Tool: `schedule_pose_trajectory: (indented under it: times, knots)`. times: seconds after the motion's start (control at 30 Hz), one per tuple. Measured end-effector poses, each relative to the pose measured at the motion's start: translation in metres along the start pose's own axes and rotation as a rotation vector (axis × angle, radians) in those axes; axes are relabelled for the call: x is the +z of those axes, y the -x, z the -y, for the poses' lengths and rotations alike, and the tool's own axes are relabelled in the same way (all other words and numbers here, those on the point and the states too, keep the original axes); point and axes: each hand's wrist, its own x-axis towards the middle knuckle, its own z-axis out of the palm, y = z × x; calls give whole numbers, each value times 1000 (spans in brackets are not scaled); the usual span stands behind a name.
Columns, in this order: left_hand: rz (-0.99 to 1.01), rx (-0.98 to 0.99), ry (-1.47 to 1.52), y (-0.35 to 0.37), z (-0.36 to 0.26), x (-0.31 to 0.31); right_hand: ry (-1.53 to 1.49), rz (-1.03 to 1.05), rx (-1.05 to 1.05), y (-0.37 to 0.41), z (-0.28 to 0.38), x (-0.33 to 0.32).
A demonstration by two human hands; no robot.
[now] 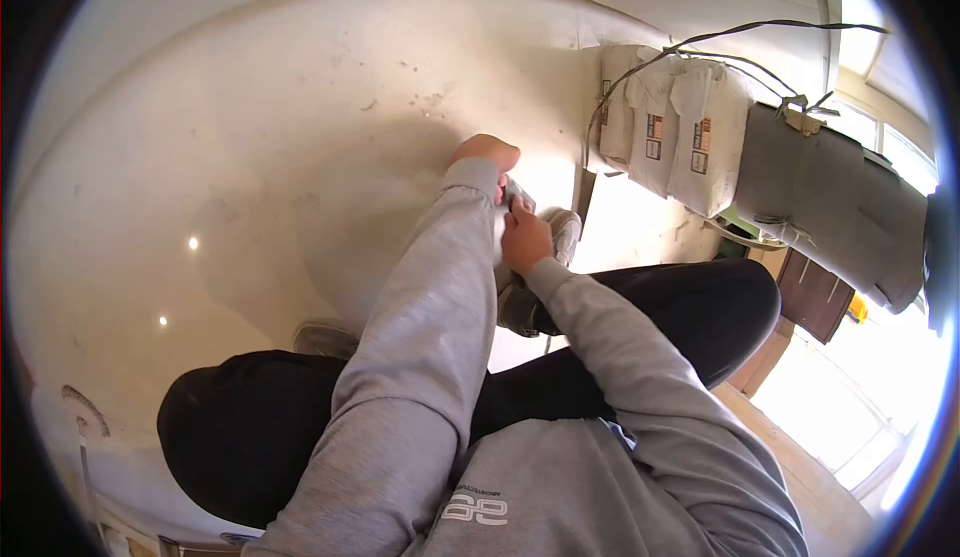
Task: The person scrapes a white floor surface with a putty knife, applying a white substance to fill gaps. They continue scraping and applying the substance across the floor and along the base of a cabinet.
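My left hand (pixel 486 151) is bent at the wrist and closed, with its fingers mostly hidden behind the wrist and sleeve. Just below it, my right hand (pixel 527 239) is closed, thumb and fingers pressed at the edge of a small greyish flat piece (pixel 519 196). That piece lies between both hands, low over the pale surface, and its kind is too small and covered to make out. Close to the right hand is a light shoe (pixel 566 235) on my foot.
Pale dusty floor (pixel 250 187) with scattered crumbs spreads to the left. Several white paper sacks (pixel 708 137) stand at upper right, beside a large grey roll (pixel 830 192). A dark cable (pixel 745 29) loops over the sacks. My bent knees flank my arms.
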Motion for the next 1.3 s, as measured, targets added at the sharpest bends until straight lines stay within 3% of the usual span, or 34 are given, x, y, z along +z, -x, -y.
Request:
schedule_pose_trajectory:
  times: [0.07, 0.1, 0.17, 0.2, 0.23, 0.3, 0.37, 0.43, 0.47, 0.5, 0.57, 0.6, 0.63, 0.7, 0.73, 0.77, 0.87, 0.9, 1.03, 1.1, 1.17, 1.23, 1.3]
  knots:
    - [65, 7, -20, -10, -2, -1, 137, -122, 62, -20, 7, -16]
    - [-65, 25, -90, 2, -6, -46, 27, -167, 42, -84, 35, -5]
    - [-218, 22, -21, 16, -7, -33, -223, -83, 52, -82, 33, -44]
    - [-239, 40, -41, 9, -2, -35, 95, -28, -27, -80, 29, -33]
    - [-239, 40, -45, 9, 2, -39, 210, -108, -65, -66, 37, -13]
    - [-193, -23, -55, 8, 7, -42, 59, -119, 40, -50, 54, -11]
    - [-191, 13, 0, 1, 17, -28, 138, -74, -20, -76, 36, -31]
    - [-182, 122, 11, -10, 24, -15, -353, -152, 186, -99, 9, -32]
    - [-157, 77, 21, -10, 22, -10, 368, -189, -158, -94, -1, -18]
    - [-151, 69, 14, -11, 24, -11, -79, -119, 86, -68, 23, -22]
    - [-129, 83, 91, -17, 26, -9, -1, -158, 75, -57, 35, -17]
    - [-120, 41, 141, -32, 28, -5, -119, -93, 162, -64, 33, -30]
    - [-120, 46, 142, -37, 26, 1, 553, -137, -333, -77, 10, -39]
    - [-98, 66, 117, -42, 20, 12, -305, -12, 240, -87, -1, -53]
    - [-72, 104, 105, -27, 13, 11, 529, -71, -219, -81, -8, -37]
    - [-59, 119, 127, -24, 11, 11, -96, -174, 26, -73, -10, -10]
    - [-18, 105, 206, -43, 14, 15, -29, -208, 63, -59, 3, -21]
    - [-13, 105, 206, -49, 14, 24, 38, -72, 72, -78, -13, -35]
    - [26, 91, 241, -57, 12, 36, -313, -107, 96, -76, -23, -32]
    - [-67, 118, 157, -61, 17, 28, -59, -253, -31, -65, -15, -15]
    - [-103, 134, 281, -64, 15, 30, 1, -249, -67, -85, -17, -40]
    - [-63, 104, 327, -66, 7, 33, -93, -384, -160, -111, -28, -58]
    - [-135, 140, 384, -63, 4, 35, -124, -379, -173, -110, -34, -59]
